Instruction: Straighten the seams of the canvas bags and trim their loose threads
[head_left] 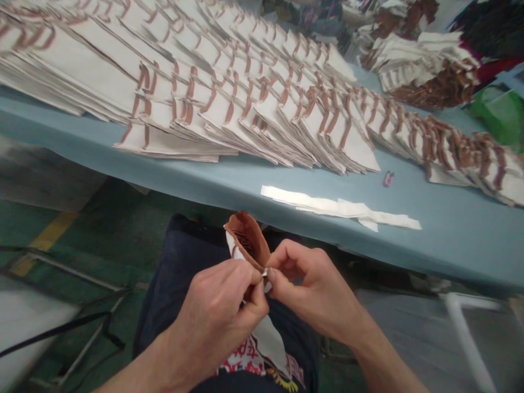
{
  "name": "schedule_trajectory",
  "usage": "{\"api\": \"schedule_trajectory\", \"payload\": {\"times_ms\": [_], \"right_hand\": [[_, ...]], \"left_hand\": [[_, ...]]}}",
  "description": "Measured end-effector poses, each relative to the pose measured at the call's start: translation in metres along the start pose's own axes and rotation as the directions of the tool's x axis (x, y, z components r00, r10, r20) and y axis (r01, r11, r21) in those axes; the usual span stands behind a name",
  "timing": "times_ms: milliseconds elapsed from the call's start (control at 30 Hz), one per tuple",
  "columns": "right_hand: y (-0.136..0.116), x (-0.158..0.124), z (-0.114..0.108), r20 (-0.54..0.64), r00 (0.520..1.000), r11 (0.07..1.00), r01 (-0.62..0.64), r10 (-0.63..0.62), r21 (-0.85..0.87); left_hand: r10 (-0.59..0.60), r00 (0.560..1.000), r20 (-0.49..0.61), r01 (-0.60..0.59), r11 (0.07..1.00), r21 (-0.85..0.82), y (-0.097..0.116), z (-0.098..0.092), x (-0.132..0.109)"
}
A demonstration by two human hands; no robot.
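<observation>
Over my lap, both hands pinch the edge of a white fabric piece with a brown lining, its brown side opened upward like a pocket. My left hand grips the edge between thumb and forefinger. Close against it, my right hand pinches the same spot, where a tiny white bit shows between the fingertips. Whether that bit is a tag or part of the seam I cannot tell. The lower part of the fabric hangs below my hands, partly hidden by them.
Rows of folded white pieces with brown trim cover much of the blue table. White strips lie near its front edge, and a small pink item sits behind them. Further back is a heaped fabric pile. Metal-framed furniture stands at right.
</observation>
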State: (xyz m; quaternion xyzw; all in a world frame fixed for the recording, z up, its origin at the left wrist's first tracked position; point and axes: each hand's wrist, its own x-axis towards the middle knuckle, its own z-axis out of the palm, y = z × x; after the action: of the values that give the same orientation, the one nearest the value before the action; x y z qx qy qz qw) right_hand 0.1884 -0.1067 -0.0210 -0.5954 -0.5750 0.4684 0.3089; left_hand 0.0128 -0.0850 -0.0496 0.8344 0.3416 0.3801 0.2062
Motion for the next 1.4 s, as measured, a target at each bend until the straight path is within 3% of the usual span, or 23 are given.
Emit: {"api": "schedule_trajectory", "payload": {"times_ms": [200, 300, 367, 467, 533, 633, 733, 900, 1000, 1100, 1167, 1233, 1300, 1400], "right_hand": [[0.006, -0.006, 0.011, -0.075, 0.997, 0.997, -0.001, 0.007, 0.071], [0.007, -0.007, 0.013, -0.077, 0.997, 0.993, 0.025, -0.016, 0.115], [0.006, -0.008, 0.014, -0.077, 0.996, 0.992, 0.044, -0.035, 0.118], [0.004, -0.008, 0.015, -0.095, 0.993, 0.993, 0.079, -0.071, 0.090], [0.004, -0.007, 0.019, -0.118, 0.987, 0.992, 0.113, -0.106, 0.056], [0.006, -0.006, 0.025, -0.170, 0.967, 0.982, 0.184, -0.188, -0.039], [0.009, -0.005, 0.029, -0.217, 0.929, 0.951, 0.275, -0.301, -0.140], [0.011, -0.008, 0.024, -0.361, 0.868, 0.940, 0.325, -0.341, -0.105], [0.014, -0.007, 0.021, -0.327, 0.896, 0.949, 0.316, -0.301, -0.007], [0.016, -0.005, 0.021, -0.262, 0.915, 0.942, 0.331, -0.306, 0.055], [0.015, -0.005, 0.019, -0.210, 0.920, 0.932, 0.354, -0.331, 0.081], [0.014, -0.004, 0.015, -0.145, 0.924, 0.925, 0.369, -0.354, 0.095], [0.012, -0.002, 0.009, -0.088, 0.925, 0.923, 0.376, -0.369, 0.083], [0.009, 0.002, 0.001, -0.039, 0.915, 0.914, 0.404, -0.402, 0.048]], "left_hand": [[-0.022, 1.000, -0.012, 0.023, 0.999, 0.029, 0.003, -0.002, -0.004], [-0.178, 0.982, 0.063, 0.184, 0.975, -0.121, 0.005, -0.008, -0.002], [-0.337, 0.922, 0.189, 0.377, 0.892, -0.250, 0.005, -0.013, 0.002], [-0.505, 0.781, 0.367, 0.622, 0.682, -0.385, 0.003, -0.017, 0.007], [-0.553, 0.725, 0.411, 0.689, 0.565, -0.454, 0.002, -0.017, 0.009], [-0.589, 0.698, 0.409, 0.705, 0.462, -0.538, 0.001, -0.013, 0.007], [-0.627, 0.703, 0.337, 0.681, 0.455, -0.574, -0.002, -0.009, 0.004], [-0.688, 0.712, 0.139, 0.670, 0.607, -0.427, -0.014, -0.014, -0.002], [-0.575, 0.809, 0.123, 0.582, 0.751, -0.313, -0.015, -0.022, -0.004], [-0.346, 0.936, 0.068, 0.352, 0.906, -0.235, -0.015, -0.027, -0.001], [-0.194, 0.976, 0.096, 0.211, 0.954, -0.215, -0.018, -0.030, 0.004], [-0.090, 0.978, 0.187, 0.134, 0.962, -0.238, -0.022, -0.031, 0.011], [-0.043, 0.958, 0.284, 0.126, 0.952, -0.279, -0.026, -0.032, 0.019], [-0.076, 0.928, 0.365, 0.204, 0.923, -0.327, -0.028, -0.034, 0.030]]}}
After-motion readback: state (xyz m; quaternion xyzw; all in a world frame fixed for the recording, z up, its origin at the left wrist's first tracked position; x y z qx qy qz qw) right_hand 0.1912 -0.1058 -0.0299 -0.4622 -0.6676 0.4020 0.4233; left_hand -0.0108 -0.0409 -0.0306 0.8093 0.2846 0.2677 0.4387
